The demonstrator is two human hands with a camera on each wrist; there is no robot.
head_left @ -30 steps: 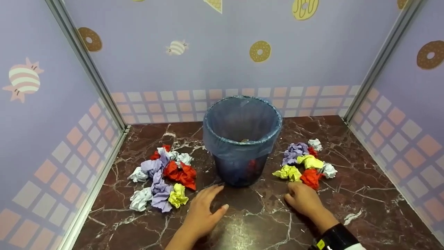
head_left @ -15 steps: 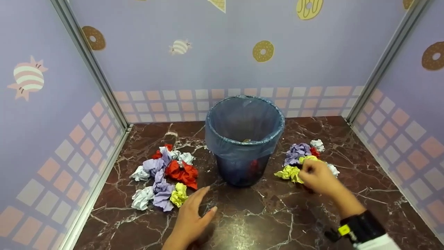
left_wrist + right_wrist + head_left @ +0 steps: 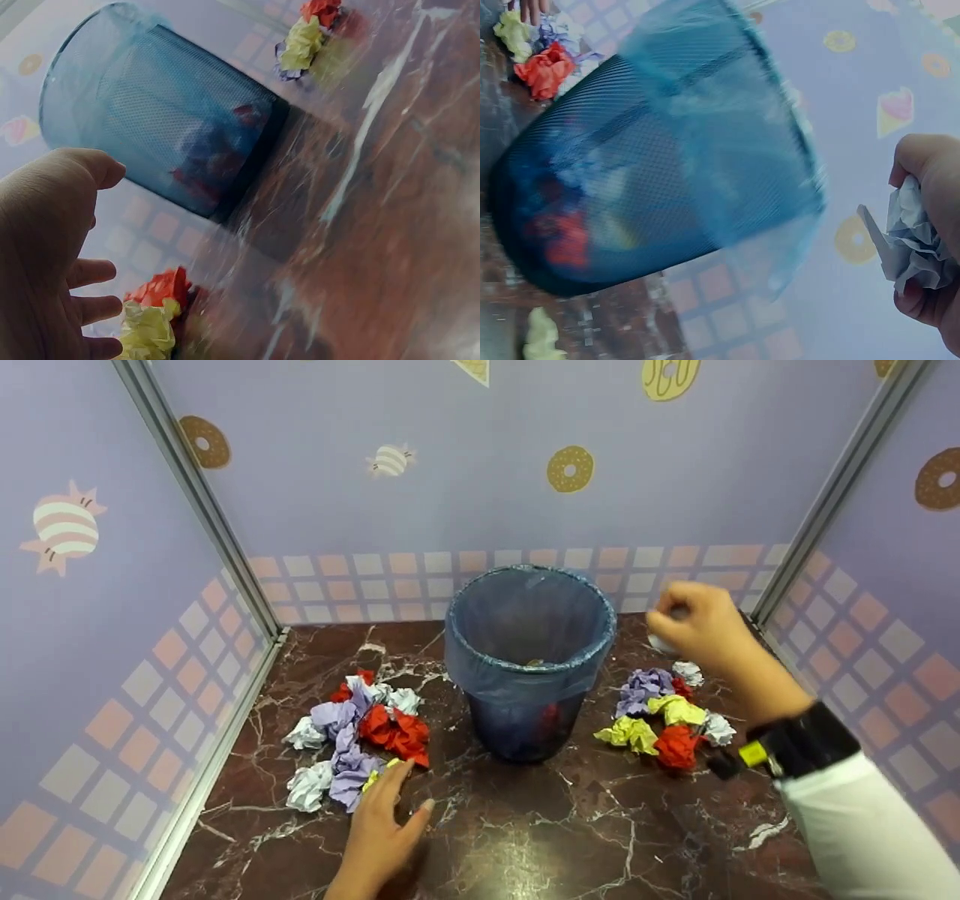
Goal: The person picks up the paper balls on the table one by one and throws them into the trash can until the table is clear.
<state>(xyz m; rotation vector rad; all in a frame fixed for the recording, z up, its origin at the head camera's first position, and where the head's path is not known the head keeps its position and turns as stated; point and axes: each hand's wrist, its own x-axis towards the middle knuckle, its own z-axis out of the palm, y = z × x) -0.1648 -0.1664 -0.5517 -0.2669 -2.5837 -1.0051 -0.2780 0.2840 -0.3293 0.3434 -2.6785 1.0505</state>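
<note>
My right hand [image 3: 705,626] is raised to the right of the mesh wastebasket [image 3: 525,712], about level with its rim. It grips a crumpled white paper ball [image 3: 915,240], seen clearly in the right wrist view and mostly hidden by the fingers in the head view. Low over the table, my left hand [image 3: 379,825] has its fingers extended and thumb apart, holding nothing. Its fingertips overlap a yellow paper ball [image 3: 150,330] in the head view; whether they touch, I cannot tell. The basket has a translucent blue liner, and crumpled paper shows through its mesh.
Left of the basket lies a pile of red, purple [image 3: 349,761], white and yellow paper balls. A smaller pile with a red ball [image 3: 677,746] and a yellow one [image 3: 628,733] lies on the right. Patterned walls enclose the marble table [image 3: 555,825].
My right hand has risen from beside the right pile to about basket-rim height; a white paper ball now shows in it. My left hand has shifted left toward the yellow ball.
</note>
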